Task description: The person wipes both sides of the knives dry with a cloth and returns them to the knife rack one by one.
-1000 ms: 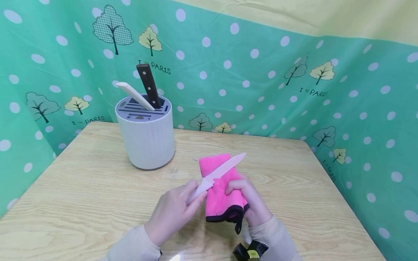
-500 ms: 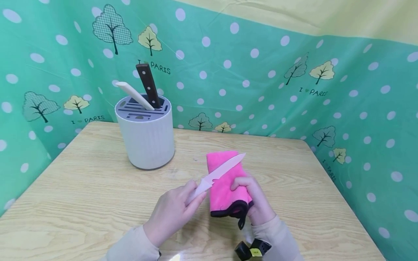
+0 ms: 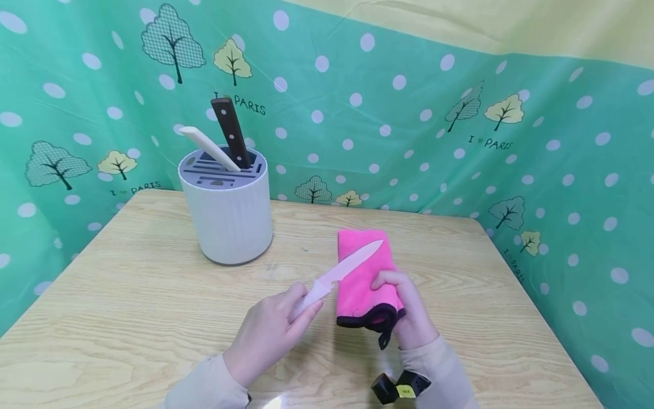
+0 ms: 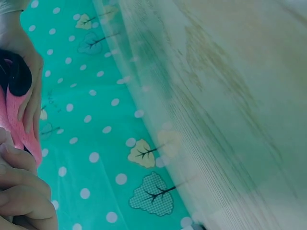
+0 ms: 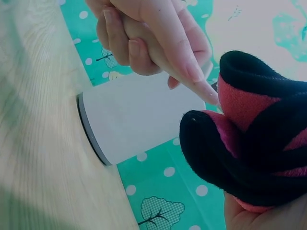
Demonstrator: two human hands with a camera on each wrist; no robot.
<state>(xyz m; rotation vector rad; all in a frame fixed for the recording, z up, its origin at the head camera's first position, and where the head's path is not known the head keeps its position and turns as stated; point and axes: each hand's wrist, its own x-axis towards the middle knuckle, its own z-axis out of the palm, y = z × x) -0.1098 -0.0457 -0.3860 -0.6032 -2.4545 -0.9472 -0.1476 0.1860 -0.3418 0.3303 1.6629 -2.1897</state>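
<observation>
My left hand grips the handle of a white knife, its blade slanting up to the right. In the right wrist view the left fingers are curled round that pale handle. A folded pink cloth with black edging and a hanging loop is held in my right hand, thumb on the front and the other fingers behind. From the head view the blade overlaps the cloth's left part. The cloth's black-edged folds face the right wrist camera.
A white knife block with a slotted grey top stands at the back left. It bears a dark-handled knife and a white handle. A small black device shows by the right sleeve. A green dotted curtain borders the wooden table.
My right hand has moved the pink cloth up and to the right along the blade, toward its tip. The left hand and the knife have stayed nearly still.
</observation>
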